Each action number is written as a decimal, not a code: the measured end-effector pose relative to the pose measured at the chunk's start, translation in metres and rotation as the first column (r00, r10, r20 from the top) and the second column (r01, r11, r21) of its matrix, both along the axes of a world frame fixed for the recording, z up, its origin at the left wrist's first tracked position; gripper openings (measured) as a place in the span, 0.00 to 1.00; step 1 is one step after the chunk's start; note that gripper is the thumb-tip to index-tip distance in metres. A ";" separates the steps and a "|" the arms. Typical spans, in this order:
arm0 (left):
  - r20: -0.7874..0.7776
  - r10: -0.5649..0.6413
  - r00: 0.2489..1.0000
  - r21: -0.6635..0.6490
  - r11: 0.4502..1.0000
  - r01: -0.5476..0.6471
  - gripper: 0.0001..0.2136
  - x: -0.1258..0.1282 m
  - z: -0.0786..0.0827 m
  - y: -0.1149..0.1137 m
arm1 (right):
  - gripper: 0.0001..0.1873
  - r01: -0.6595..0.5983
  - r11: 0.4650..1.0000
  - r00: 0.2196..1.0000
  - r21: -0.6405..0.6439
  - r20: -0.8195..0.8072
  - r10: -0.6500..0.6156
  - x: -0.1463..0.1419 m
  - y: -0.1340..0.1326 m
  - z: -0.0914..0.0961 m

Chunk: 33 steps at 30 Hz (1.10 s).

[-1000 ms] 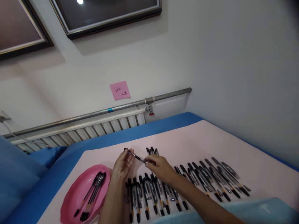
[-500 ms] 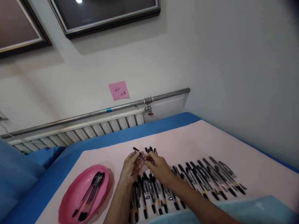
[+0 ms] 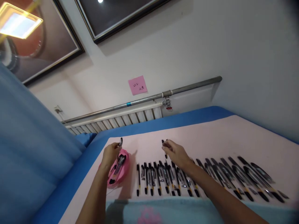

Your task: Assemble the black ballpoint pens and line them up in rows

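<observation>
My left hand (image 3: 111,154) is closed on a black pen (image 3: 120,142), held upright over the pink dish (image 3: 120,172), which has several black pens in it. My right hand (image 3: 175,151) rests over the far end of a long row of black pens (image 3: 163,177) laid side by side on the pink sheet (image 3: 210,137). Its fingers curl down onto a pen (image 3: 163,143) in the row; whether it grips that pen I cannot make out.
The pink sheet lies on a blue table cover (image 3: 177,119). A radiator (image 3: 112,121) and a metal pipe (image 3: 187,87) run along the wall behind, with a pink sticky note (image 3: 137,85) above. Blue fabric (image 3: 28,140) fills the left side. Framed pictures (image 3: 121,12) hang higher up.
The hands, which held one pen together, have parted. My left hand carried the pen left over the pink dish; my right hand dropped onto the row. The camera swung left.
</observation>
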State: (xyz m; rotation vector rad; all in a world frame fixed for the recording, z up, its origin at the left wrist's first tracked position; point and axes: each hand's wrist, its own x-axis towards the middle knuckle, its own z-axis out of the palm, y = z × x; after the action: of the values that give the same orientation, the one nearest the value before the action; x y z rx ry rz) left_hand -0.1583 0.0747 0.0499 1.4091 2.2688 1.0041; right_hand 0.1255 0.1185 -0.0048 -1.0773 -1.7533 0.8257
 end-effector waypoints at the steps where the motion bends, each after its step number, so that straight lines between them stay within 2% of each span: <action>1: -0.080 0.016 0.997 -0.049 0.999 -0.020 0.10 -0.012 -0.002 -0.004 | 0.08 -0.009 1.000 1.000 0.006 0.005 0.009 0.001 0.000 0.001; 5: -0.305 0.044 0.951 -0.199 0.974 -0.108 0.09 -0.038 -0.027 -0.012 | 0.08 -0.036 0.999 0.999 0.027 0.023 0.036 0.004 -0.002 0.007; 8: -0.392 0.020 0.920 -0.270 0.953 -0.135 0.11 -0.042 -0.044 -0.013 | 0.08 -0.044 0.998 0.999 0.045 0.034 0.042 0.008 -0.004 0.012; 10: -0.423 -0.005 0.906 -0.304 0.943 -0.137 0.10 -0.041 -0.051 -0.013 | 0.08 -0.048 0.998 0.999 0.048 0.016 0.047 0.010 -0.006 0.015; 13: -0.452 -0.023 0.892 -0.324 0.936 -0.140 0.10 -0.041 -0.049 -0.015 | 0.08 -0.051 0.998 0.997 0.027 -0.062 0.052 0.014 -0.011 0.025; 17: -0.483 -0.001 0.875 -0.266 0.953 -0.146 0.14 -0.030 -0.028 -0.017 | 0.07 -0.055 0.998 0.980 -0.016 -0.193 0.051 0.026 -0.013 0.051; 20: -0.460 -0.023 0.887 -0.198 0.977 -0.078 0.17 0.003 -0.011 -0.017 | 0.07 -0.040 0.996 0.924 -0.083 -0.381 0.005 0.036 -0.004 0.069; 23: -0.385 -0.135 0.913 -0.168 0.983 0.074 0.16 0.057 -0.008 -0.011 | 0.07 -0.056 0.977 0.740 -0.206 -0.666 -0.097 0.046 0.011 0.072; 25: -0.330 -0.212 0.920 -0.195 0.969 0.153 0.13 0.096 -0.016 -0.002 | 0.08 -0.096 0.953 0.604 -0.288 -0.778 -0.174 0.051 0.020 0.064; 26: -0.313 -0.239 0.919 -0.215 0.961 0.176 0.12 0.113 -0.021 0.004 | 0.08 -0.112 0.940 0.559 -0.322 -0.802 -0.209 0.053 0.023 0.059; 29: -0.303 -0.279 0.911 -0.282 0.940 0.194 0.11 0.155 -0.038 0.027 | 0.08 -0.134 0.914 0.500 -0.382 -0.823 -0.271 0.061 0.030 0.047; 33: -0.348 -0.279 0.895 -0.390 0.911 0.133 0.11 0.185 -0.054 0.055 | 0.09 -0.160 0.908 0.451 -0.387 -0.847 -0.282 0.071 0.035 0.046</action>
State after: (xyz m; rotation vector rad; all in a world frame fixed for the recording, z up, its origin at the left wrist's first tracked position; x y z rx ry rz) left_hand 0.0269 0.1301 -0.0042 1.7585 2.3357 0.2243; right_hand 0.1965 0.1533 0.0417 -0.6907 -0.5990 1.4389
